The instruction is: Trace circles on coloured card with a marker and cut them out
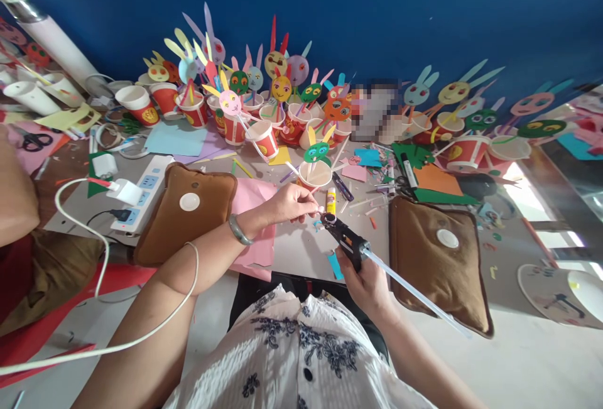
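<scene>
My right hand (370,283) is wrapped round the handle of a black hot glue gun (347,239), with a long clear glue stick (414,289) trailing from its back. The nozzle points toward my left hand (293,203). My left thumb and forefinger pinch together close to the nozzle, on something small and pale that I cannot make out. Just beyond stands a paper cup (315,175) with a green rabbit face (317,152) with yellow ears behind its rim. A yellow glue tube (331,200) is beside the nozzle.
Several red paper cups with paper rabbits (281,88) line the blue wall. Brown cushion-like bags (162,227) lie at both sides. A power strip (149,186) is at left, and a white cable (155,332) crosses my left forearm. Pink paper (254,242) and scraps cover parts of the table.
</scene>
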`<state>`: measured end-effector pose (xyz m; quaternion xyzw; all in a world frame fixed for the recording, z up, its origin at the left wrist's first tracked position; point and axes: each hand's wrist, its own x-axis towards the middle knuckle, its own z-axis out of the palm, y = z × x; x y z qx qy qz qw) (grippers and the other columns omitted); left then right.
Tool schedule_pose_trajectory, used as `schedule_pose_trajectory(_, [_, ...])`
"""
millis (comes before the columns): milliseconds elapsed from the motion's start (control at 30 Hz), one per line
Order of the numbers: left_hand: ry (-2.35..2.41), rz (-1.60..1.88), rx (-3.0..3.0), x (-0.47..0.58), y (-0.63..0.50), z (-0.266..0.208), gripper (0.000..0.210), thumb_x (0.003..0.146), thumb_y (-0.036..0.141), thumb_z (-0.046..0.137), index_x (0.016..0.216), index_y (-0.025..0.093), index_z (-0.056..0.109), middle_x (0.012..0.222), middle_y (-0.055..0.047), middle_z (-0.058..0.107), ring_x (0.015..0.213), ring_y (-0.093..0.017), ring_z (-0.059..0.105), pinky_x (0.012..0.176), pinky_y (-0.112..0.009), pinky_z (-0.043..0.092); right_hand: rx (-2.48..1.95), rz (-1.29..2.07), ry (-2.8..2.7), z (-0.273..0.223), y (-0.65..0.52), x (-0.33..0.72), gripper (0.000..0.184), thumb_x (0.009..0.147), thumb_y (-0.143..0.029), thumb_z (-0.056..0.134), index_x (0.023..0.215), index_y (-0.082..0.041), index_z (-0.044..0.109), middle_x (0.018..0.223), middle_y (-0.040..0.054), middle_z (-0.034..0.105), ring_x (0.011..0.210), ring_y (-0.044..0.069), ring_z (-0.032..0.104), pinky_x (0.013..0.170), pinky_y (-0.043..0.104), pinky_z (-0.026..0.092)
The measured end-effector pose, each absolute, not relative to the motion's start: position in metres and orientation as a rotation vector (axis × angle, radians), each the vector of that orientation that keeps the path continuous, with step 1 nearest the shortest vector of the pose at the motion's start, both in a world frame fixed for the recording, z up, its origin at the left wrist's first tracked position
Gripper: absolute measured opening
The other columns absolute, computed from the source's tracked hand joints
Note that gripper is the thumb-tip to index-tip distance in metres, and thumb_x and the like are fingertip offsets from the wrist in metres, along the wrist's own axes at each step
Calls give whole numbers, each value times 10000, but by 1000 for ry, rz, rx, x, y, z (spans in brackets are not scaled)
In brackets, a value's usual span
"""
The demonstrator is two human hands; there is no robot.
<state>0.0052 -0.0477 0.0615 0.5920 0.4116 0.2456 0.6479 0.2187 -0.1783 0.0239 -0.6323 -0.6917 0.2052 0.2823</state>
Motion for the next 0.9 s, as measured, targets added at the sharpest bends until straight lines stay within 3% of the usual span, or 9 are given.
schedule_pose_trajectory(400, [952,556,1350,5,-49,67,151,835,122,656,685,103,662,556,32,595,440,-40,511,394,-140,326,-1628,550,-1901,26,-176,219,317,987,-459,503,782,-222,547,642,17,603,556,172,542,539,295,431])
schedule_pose_trajectory(600, [934,577,1354,-2,-45,63,175,851,145,634,681,111,661,534,28,579,452,-49,517,415,-149,364,-1751,320,-1839,25,-171,248,292,971,-476,535,1024,-204,626,764,40,675,644,206,624,599,311,479])
schedule_pose_trajectory(767, [844,661,1224,-7,-40,57,144,808,219,706,733,98,688,689,-19,681,481,-42,548,402,-151,351,-1880,46,-1997,27,-142,279,418,917,-383,547,1283,-182,562,1118,154,693,949,307,681,763,400,533])
schedule_pose_trajectory(900, [784,670,1140,-9,-39,57,149,791,226,725,743,88,693,707,-35,696,474,-38,540,398,-155,330,-1996,-53,-2141,15,-119,292,415,917,-302,496,1282,-116,556,1084,190,662,951,334,652,813,459,524])
